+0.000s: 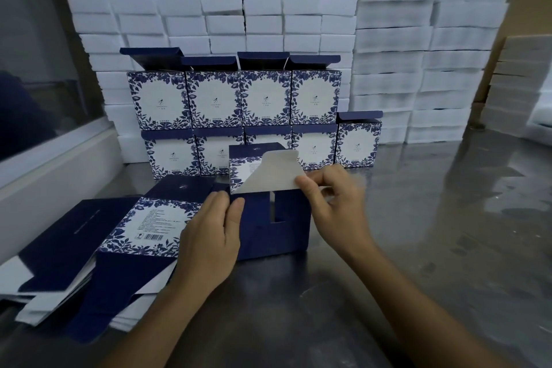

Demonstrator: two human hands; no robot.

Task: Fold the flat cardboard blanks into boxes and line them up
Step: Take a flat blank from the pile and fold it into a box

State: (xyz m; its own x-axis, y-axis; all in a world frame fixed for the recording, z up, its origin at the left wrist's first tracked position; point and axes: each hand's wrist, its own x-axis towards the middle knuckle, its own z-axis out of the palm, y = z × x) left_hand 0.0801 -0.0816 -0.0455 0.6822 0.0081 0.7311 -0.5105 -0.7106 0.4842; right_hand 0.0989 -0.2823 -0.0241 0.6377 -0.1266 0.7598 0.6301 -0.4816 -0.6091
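1. Box point(268, 218) in my hands, head view: it stands on the steel table point(418, 218) right in front of me, dark blue side toward me, half-formed, with one white-backed flap point(268, 172) sticking up.
2. My left hand point(209, 242) is curled round the box's left corner, thumb and fingers on the top edge, holding it steady.
3. My right hand point(331, 197) pinches the flap's right edge between thumb and fingers; I judge I'm about to fold it down.
4. Done so far: nine finished boxes point(239, 98) lined up behind in two rows, five below and four on top, lids open. A slot on the upper row, at the right end, looks free.
5. Left to do: a stack of flat blanks point(104, 248) lies just left of my left hand, several deep, though I can't count them. So I'd say the job is well under way but far from over.
6. White foam blocks point(418, 54) are stacked behind the rows.
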